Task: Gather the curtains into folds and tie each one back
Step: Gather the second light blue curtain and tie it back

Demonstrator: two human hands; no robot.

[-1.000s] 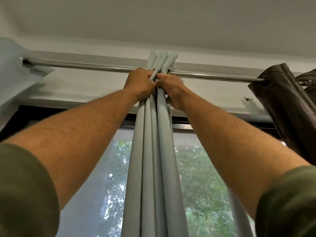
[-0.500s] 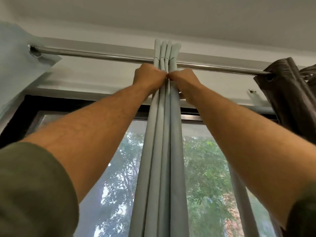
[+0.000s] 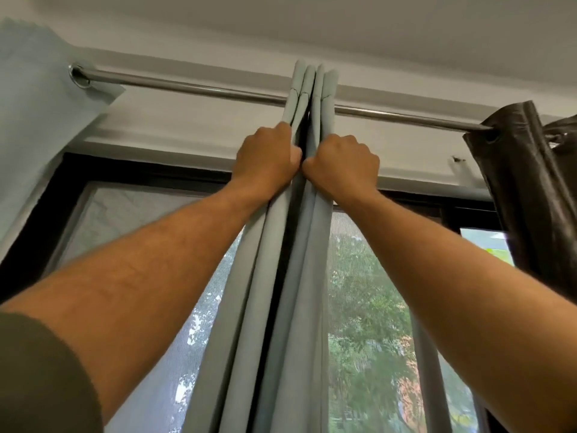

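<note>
While my left hand [image 3: 267, 157] and right hand [image 3: 343, 165] are gripping the pale blue-grey pleated fabric curtain [image 3: 299, 245] at frame centre, I'm squeezing folds tight for tying.

No readable text

No words, labels, brand marks, numbers or signs can be read anywhere in the head view.

Pale blue-grey fabric curtain [image 3: 312, 98], gathered in folds on steel rod [image 3: 193, 88]; left hand [image 3: 265, 159] and right hand [image 3: 345, 165] gripped folds. Dark brown curtain [image 3: 530, 182] hung rightward.
</note>
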